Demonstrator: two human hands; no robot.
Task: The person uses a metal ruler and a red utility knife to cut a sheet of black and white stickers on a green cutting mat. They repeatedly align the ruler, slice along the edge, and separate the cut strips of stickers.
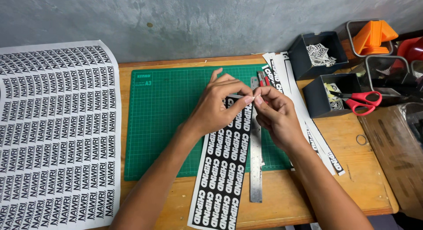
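Both hands meet over the black sticker strip [222, 168]: left hand [216, 104] and right hand [275, 113] each have a tight pinch grip on one tiny white bit [254, 98] between the fingertips. The strip lies on the green cutting mat [163, 120], steel ruler [256, 164] just beside it, red scissors [361, 102] further right on the wooden tabletop [352, 168].

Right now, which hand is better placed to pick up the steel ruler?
Right, probably. The right hand is directly over the steel ruler, which runs along the right edge of the black sticker strip. The left hand lies across that strip, farther off. Both are pinching a small piece.
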